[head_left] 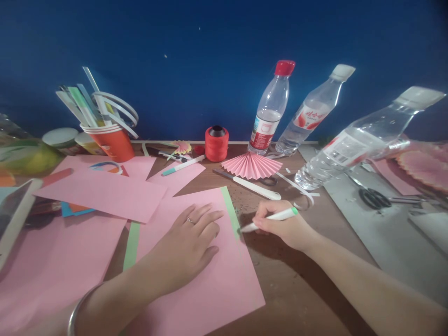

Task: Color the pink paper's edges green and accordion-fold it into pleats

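Note:
A pink sheet of paper [210, 289] lies in front of me, with a green band [230, 210] coloured along the upper part of its right edge. Another green band [132, 245] runs down its left edge. My left hand [198, 238] rests flat on the sheet, fingers spread. Closed around a white marker with a green end [282, 215], my right hand [280, 224] holds its tip against the right edge, at the lower end of the green band. A pink pleated paper fan [252, 165] and a white utility knife [257, 187] lie beyond that hand.
Three plastic bottles stand at the back right, one red-capped [269, 112]. A red thread spool [216, 143] is at the back, near a teal-tipped marker [184, 165]. An orange paper cup [111, 142] holds pens. Black-handled scissors [374, 198] lie right; more pink paper [105, 193] lies left.

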The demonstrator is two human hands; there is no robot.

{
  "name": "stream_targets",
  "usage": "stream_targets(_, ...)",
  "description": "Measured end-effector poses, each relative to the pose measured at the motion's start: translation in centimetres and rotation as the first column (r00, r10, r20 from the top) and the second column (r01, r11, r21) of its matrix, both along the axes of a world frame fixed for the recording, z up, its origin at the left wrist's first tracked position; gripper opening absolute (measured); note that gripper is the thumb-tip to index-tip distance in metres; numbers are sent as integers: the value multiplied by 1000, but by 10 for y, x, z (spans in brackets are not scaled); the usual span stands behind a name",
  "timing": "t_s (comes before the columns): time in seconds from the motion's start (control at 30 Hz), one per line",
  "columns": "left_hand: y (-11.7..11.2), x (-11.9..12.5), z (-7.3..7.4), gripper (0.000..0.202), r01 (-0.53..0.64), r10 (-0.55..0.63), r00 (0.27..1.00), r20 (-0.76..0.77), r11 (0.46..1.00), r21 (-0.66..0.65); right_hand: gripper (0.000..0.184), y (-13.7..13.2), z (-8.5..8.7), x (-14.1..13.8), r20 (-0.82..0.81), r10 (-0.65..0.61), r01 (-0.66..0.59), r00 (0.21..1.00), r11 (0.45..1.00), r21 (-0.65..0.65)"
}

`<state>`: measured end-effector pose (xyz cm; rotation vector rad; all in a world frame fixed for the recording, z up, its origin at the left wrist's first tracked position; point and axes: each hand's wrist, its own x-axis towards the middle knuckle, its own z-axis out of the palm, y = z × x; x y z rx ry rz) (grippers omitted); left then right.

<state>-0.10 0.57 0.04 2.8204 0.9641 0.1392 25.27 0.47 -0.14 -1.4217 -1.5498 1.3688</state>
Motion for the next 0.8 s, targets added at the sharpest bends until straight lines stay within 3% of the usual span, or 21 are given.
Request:
stream_targets(0.27, 1, -1, -1, 16, 1, 0, 1000, 13, 1000, -5, 20, -1, 0, -2, -8, 10, -10, 1000, 1000, -10)
stream_targets(0.37, 1, 0, -1, 17, -5, 5, 1000, 6, 1000, -12, 18, -1, 0, -2, 12, -40, 40, 999, 999, 34)
stream_targets(0.5, 0, 0, 1, 17, -11, 11, 1000, -7, 999, -30, 20, -1, 1, -1, 26, 30, -31, 999, 999, 17)
stream_targets(0.6, -1, -3, 1, 36, 29, -29, 1000, -5, 999, -42, 17, -1, 0, -1, 19, -23, 22, 1000, 999, 27)
stream_targets(0.7, 0, -5, 0, 56, 40, -40, 999, -14, 999, -26, 19, 0, -2, -1, -29, 46, -47, 998, 999, -15)
stream_targets(0.8, 2, -5, 0, 49, -11, 11, 1000, -29, 1000, 5, 22, 1, -4, -2, -180, -120, 121, 976, 993, -5)
